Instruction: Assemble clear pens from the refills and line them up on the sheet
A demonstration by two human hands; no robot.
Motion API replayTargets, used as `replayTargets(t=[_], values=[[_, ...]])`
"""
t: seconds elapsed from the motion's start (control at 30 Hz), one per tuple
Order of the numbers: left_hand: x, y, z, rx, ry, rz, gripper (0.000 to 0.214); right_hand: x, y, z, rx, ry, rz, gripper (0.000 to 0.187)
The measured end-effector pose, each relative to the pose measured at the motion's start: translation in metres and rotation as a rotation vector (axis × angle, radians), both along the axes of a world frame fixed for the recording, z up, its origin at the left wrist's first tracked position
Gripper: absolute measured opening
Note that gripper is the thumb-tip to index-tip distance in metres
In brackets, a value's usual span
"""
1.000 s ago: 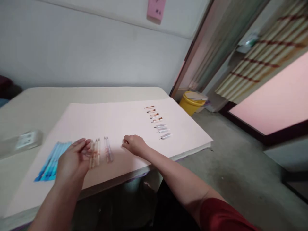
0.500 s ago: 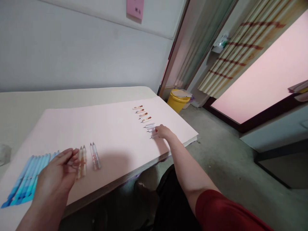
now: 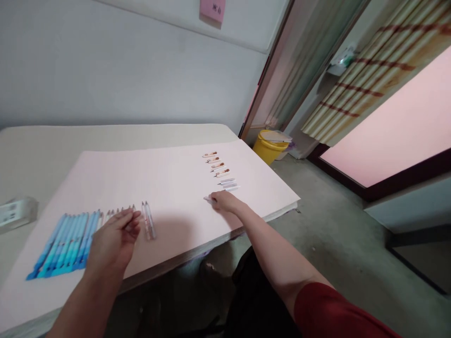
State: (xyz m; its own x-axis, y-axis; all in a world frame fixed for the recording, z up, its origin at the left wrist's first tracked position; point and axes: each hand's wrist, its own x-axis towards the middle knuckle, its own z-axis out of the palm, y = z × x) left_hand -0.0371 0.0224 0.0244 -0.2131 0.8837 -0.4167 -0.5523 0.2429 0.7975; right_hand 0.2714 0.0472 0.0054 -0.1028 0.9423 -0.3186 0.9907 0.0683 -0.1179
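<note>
My right hand (image 3: 225,201) pinches a slim white pen piece (image 3: 207,198) low over the pale sheet. Just beyond it lie a few white pen pieces (image 3: 227,182) with thin dark tips, and past them a row of pen pieces with brown decorations (image 3: 221,173). My left hand (image 3: 120,230) hovers with its fingers curled together above the row of pens; whatever it holds, if anything, is hidden. Left of it lie several blue pens (image 3: 66,244) side by side. Two clear pens with red marks (image 3: 149,220) lie just right of it. Pale pens behind the left hand are partly covered.
A pale sheet (image 3: 169,173) covers much of the white table (image 3: 45,141). At the far left sits a small white box-like object (image 3: 17,212). A yellow bin (image 3: 269,149) stands on the floor beyond the table's right end. A wall runs behind the table.
My right hand has drawn a white pen piece out of the right row, leftward and nearer. My left hand has shifted right along the pens. The view has turned slightly left.
</note>
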Motion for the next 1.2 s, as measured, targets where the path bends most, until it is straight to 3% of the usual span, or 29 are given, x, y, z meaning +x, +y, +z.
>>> replayTargets(t=[0.17,0.3,0.67,0.9,1.1,1.2], values=[[0.026,-0.014,-0.015,-0.081,0.040,-0.141,0.013,-0.074,0.001,-0.013,0.029,0.046,0.129,0.023],[0.046,-0.024,-0.026,-0.204,0.062,-0.250,0.018,-0.109,-0.002,-0.021,0.066,0.083,0.176,0.025],[0.049,-0.022,-0.027,-0.242,0.028,-0.237,0.018,-0.093,0.016,-0.004,0.062,0.207,0.062,0.018],[0.054,-0.024,-0.025,-0.167,-0.049,-0.260,0.013,-0.110,-0.001,-0.006,-0.107,0.817,0.005,0.013],[0.053,-0.023,-0.026,-0.155,-0.051,-0.176,0.011,-0.128,-0.011,-0.005,0.096,0.735,0.048,0.012],[0.051,-0.021,-0.027,-0.131,-0.063,-0.170,0.010,-0.128,-0.010,-0.004,0.035,0.828,0.017,0.013]])
